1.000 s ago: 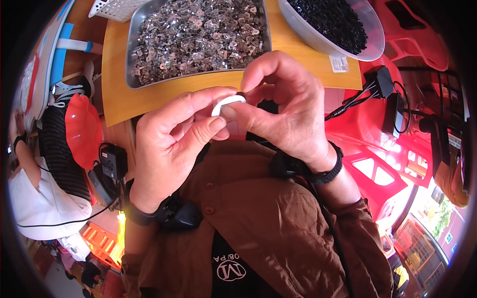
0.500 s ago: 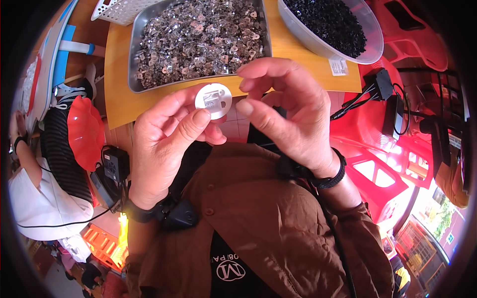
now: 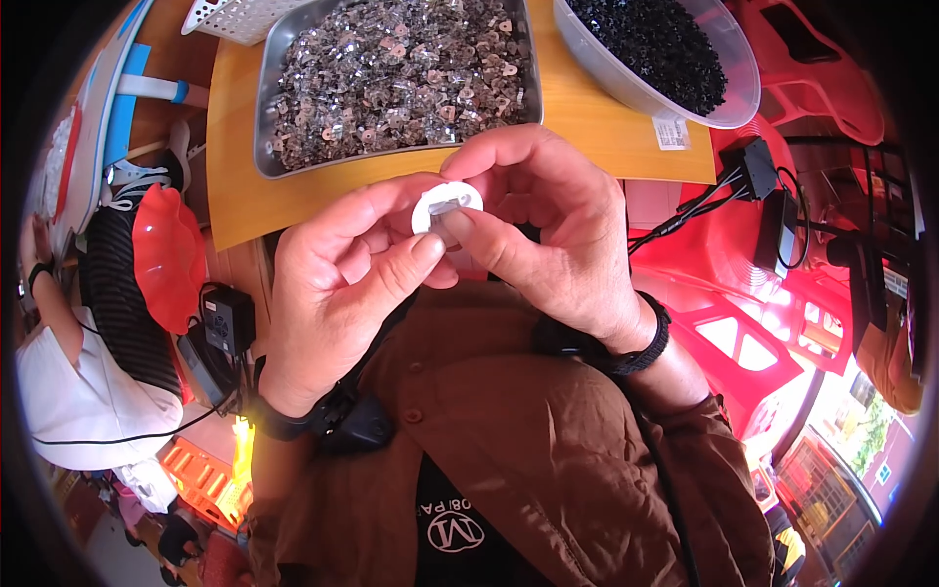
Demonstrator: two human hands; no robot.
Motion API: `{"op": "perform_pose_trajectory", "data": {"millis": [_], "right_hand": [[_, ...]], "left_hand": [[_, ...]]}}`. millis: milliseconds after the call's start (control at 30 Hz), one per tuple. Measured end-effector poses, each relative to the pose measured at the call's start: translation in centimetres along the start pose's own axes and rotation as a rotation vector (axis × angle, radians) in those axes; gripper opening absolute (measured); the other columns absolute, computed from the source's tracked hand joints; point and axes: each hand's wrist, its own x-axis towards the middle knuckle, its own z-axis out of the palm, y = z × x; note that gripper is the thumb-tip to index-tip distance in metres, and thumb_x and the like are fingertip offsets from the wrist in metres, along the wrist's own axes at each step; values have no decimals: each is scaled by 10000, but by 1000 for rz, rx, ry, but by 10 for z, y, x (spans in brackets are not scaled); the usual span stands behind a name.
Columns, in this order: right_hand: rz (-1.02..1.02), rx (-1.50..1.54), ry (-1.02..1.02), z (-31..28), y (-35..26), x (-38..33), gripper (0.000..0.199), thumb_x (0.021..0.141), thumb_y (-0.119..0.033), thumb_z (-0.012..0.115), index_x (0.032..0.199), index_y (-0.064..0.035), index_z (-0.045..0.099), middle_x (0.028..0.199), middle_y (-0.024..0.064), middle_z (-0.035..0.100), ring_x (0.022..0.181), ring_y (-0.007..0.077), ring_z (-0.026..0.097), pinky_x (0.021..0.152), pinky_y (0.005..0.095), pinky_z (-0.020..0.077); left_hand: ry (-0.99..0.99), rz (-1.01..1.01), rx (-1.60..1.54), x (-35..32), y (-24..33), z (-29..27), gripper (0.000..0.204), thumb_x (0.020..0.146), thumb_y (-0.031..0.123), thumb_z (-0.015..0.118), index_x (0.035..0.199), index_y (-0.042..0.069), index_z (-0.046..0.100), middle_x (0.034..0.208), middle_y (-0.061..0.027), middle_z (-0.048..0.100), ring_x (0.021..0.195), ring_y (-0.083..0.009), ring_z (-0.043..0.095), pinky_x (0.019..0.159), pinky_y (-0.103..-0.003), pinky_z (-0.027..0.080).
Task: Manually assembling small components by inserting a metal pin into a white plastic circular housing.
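Observation:
Between both hands, above my lap and just off the table's near edge, is a small round white plastic part [image 3: 464,192] with a recess in its face. My left hand [image 3: 337,264] pinches its left rim between thumb and fingers. My right hand [image 3: 553,230] is closed on it from the right, the thumb pressed onto the recess and a fingertip at the far rim. A small greyish piece [image 3: 445,208] shows in the recess beside the right thumb, which partly covers it. Beyond the hands stands a metal tray [image 3: 262,127] heaped with small clear and coppery metal pieces [image 3: 401,83].
On the yellow-brown table [image 3: 235,196], a translucent bowl [image 3: 748,93] of small black parts stands at the far right. A white perforated basket [image 3: 220,18] is at the far left. Red plastic chairs [image 3: 734,333] stand right, a red scalloped dish [image 3: 168,259] left. Another person's arm [image 3: 54,313] shows far left.
My right hand has moved left and closed onto the round white part, its thumb now over the recess. The part has shifted slightly right and tilted.

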Motion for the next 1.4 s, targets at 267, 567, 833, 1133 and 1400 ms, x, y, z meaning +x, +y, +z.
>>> {"op": "perform_pose_trajectory", "data": {"millis": [267, 567, 833, 1133, 1400], "right_hand": [[78, 159, 17, 4, -6, 0, 162, 780, -20, 648, 923, -32, 572, 702, -22, 581, 599, -4, 531, 495, 142, 404], [29, 117, -80, -1, 7, 2, 237, 799, 38, 607, 1018, 12, 518, 794, 3, 540, 653, 39, 526, 563, 180, 451], [129, 284, -4, -1, 0, -1, 119, 806, -15, 636, 916, -24, 592, 696, -54, 530, 614, -16, 489, 517, 143, 400], [65, -66, -4, 1, -7, -3, 132, 799, 11, 623, 904, 7, 543, 790, 13, 598, 688, 40, 588, 605, 176, 486], [109, -141, 1, 3, -1, 3, 147, 735, -38, 675, 783, -39, 535, 655, -34, 558, 581, -1, 520, 495, 159, 425]], "left_hand": [[-36, 112, 28, 1, -3, 0, 282, 901, 18, 523, 1170, -66, 514, 1063, -112, 601, 917, -160, 620, 825, -288, 522], [95, 28, 160, 5, -4, 4, 260, 884, -26, 510, 1138, -78, 535, 999, -101, 621, 851, -125, 622, 712, -244, 545], [-33, 22, -73, 2, -8, -3, 301, 912, 50, 511, 1185, -75, 501, 1037, -122, 606, 859, -163, 624, 727, -276, 537], [41, 130, 162, 6, -7, -1, 240, 874, 6, 527, 1101, -64, 563, 974, -103, 623, 813, -138, 625, 676, -249, 536], [95, 255, 628, 13, -10, -1, 208, 741, -71, 557, 931, -27, 630, 744, -76, 612, 599, -98, 590, 538, -217, 472]]}}
